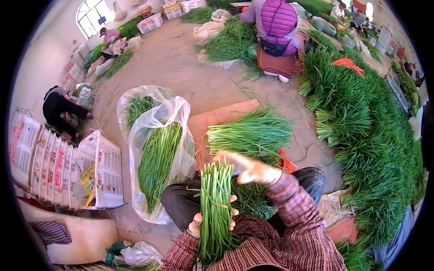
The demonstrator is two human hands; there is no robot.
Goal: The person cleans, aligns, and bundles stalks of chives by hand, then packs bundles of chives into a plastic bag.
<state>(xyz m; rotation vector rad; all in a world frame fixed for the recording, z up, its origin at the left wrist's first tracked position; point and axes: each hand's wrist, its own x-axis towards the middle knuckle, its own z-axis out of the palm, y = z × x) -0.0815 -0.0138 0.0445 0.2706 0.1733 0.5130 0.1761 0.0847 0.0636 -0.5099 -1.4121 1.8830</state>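
Note:
My left hand (195, 224) is wrapped round an upright bundle of garlic chives (216, 194), its fingertips showing on the bundle's right side. A thin yellowish band crosses the bundle near its middle, and the pale stem ends point away from me. My right hand (254, 170) is just beyond and to the right of those ends, fingers stretched out and slightly blurred, holding nothing. I cannot tell whether its fingertips touch the stems. Past it, a loose pile of chives (248, 133) lies on a brown board (226, 113). Orange ties (286, 162) lie beside my right knee.
A clear plastic bag (181, 110) holds more chives at my left. White plastic crates (106, 174) stand farther left. Tied chive bundles (361, 131) are heaped along the right, with orange ties (349, 66) on top. Other people work around the room, one in a purple vest (276, 25) ahead.

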